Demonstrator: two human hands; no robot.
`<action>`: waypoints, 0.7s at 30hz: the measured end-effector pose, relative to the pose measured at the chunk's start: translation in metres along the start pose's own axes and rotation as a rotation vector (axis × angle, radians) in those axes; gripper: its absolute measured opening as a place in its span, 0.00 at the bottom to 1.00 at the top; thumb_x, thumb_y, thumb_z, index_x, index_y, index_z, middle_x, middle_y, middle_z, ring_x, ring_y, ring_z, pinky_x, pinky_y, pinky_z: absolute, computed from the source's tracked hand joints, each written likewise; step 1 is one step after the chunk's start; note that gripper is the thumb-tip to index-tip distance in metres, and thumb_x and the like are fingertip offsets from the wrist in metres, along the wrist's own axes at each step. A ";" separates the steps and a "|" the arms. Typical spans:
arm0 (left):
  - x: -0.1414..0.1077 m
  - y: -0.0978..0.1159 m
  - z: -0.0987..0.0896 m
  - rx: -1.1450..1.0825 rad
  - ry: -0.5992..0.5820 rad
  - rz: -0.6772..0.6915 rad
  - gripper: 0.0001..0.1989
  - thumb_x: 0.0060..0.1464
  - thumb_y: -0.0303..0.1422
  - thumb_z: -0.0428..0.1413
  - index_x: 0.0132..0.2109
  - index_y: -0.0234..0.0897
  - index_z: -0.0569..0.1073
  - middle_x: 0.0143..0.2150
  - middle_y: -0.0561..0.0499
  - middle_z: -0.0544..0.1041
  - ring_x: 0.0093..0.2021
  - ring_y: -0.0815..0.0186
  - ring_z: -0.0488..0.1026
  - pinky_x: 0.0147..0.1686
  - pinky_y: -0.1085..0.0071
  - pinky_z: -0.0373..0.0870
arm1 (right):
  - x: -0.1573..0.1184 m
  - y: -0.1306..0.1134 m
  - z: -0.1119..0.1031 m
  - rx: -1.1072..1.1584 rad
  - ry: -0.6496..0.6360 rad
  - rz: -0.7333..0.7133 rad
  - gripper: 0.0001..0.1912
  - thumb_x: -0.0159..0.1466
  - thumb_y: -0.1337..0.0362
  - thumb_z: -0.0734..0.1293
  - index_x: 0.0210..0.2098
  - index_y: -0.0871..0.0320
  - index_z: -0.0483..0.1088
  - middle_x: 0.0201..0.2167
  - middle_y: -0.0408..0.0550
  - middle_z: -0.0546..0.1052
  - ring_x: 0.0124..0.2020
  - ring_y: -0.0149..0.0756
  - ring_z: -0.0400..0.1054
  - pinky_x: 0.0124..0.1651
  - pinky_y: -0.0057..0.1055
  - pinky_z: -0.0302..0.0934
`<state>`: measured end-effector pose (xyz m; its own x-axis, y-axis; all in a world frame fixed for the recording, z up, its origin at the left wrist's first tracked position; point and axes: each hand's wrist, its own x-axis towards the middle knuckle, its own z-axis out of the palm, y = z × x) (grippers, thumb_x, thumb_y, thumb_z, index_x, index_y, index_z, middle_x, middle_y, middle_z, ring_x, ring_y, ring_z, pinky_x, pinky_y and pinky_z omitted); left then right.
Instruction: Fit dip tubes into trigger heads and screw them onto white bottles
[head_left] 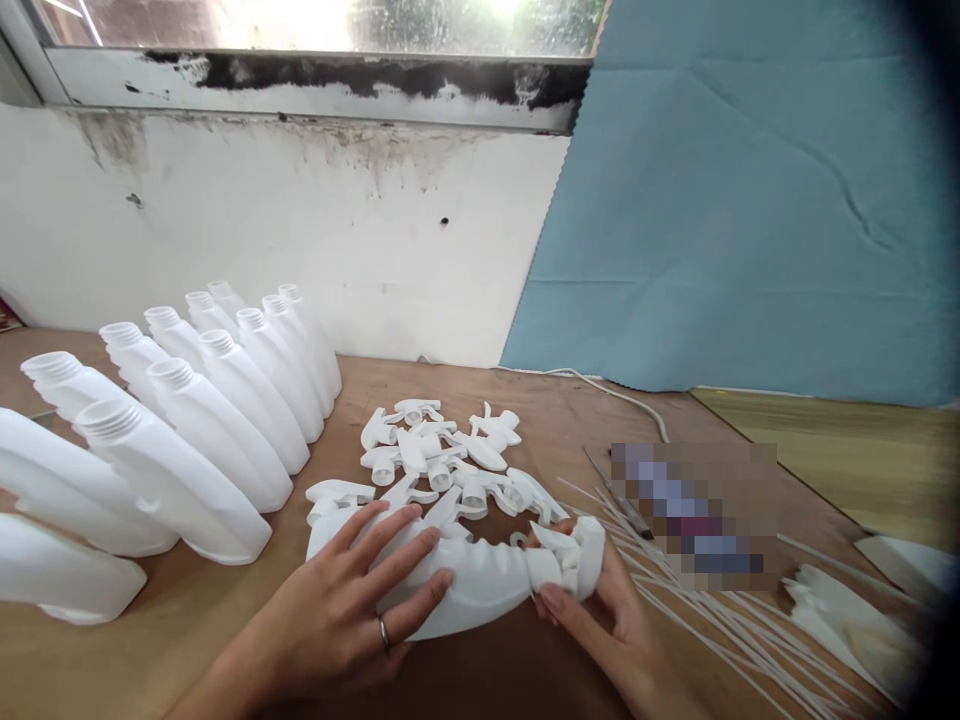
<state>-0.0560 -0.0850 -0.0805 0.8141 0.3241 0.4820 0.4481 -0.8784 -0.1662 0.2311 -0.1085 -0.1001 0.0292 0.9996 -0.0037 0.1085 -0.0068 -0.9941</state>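
The white bottle (pixel 487 592) lies on its side just nearer than the heap of loose trigger heads (pixel 424 445). The left hand (pixel 337 605), fingers spread, holds its body; the right hand (pixel 619 640) pinches the fitted head (pixel 591 555) at its neck, how tight I cannot tell. Right of the heap lie thin tubes (pixel 703 605). Left of it, bottles (pixel 225 435) with bare necks seem yet unfinished.
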 end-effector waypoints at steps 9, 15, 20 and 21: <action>0.001 0.001 0.001 -0.002 0.015 -0.001 0.27 0.52 0.28 0.58 0.60 0.34 0.69 0.61 0.37 0.67 0.63 0.39 0.60 0.57 0.38 0.60 | -0.004 0.000 0.006 0.073 -0.017 0.017 0.26 0.62 0.47 0.70 0.52 0.55 0.61 0.19 0.37 0.69 0.17 0.29 0.58 0.20 0.24 0.57; 0.001 0.002 0.001 0.003 0.020 0.004 0.27 0.53 0.29 0.57 0.60 0.34 0.69 0.61 0.37 0.67 0.63 0.39 0.59 0.58 0.39 0.58 | -0.003 -0.001 0.011 0.098 0.005 0.020 0.27 0.63 0.48 0.70 0.52 0.56 0.60 0.16 0.34 0.66 0.13 0.27 0.56 0.18 0.23 0.56; 0.000 0.004 0.002 0.012 0.015 0.010 0.27 0.53 0.29 0.58 0.61 0.34 0.68 0.62 0.36 0.66 0.63 0.38 0.59 0.57 0.38 0.60 | -0.003 -0.006 0.014 0.158 0.059 -0.006 0.27 0.60 0.49 0.72 0.51 0.54 0.60 0.23 0.40 0.73 0.17 0.29 0.64 0.21 0.25 0.63; 0.000 0.004 0.002 0.004 0.019 0.010 0.27 0.53 0.29 0.57 0.61 0.34 0.68 0.62 0.36 0.66 0.63 0.38 0.59 0.57 0.38 0.60 | -0.004 -0.007 0.014 0.139 0.062 0.009 0.26 0.61 0.49 0.72 0.50 0.55 0.61 0.21 0.38 0.72 0.14 0.28 0.61 0.19 0.24 0.61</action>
<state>-0.0537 -0.0874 -0.0829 0.8111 0.3088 0.4967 0.4418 -0.8799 -0.1745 0.2163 -0.1116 -0.0949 0.0914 0.9958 -0.0105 -0.0301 -0.0078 -0.9995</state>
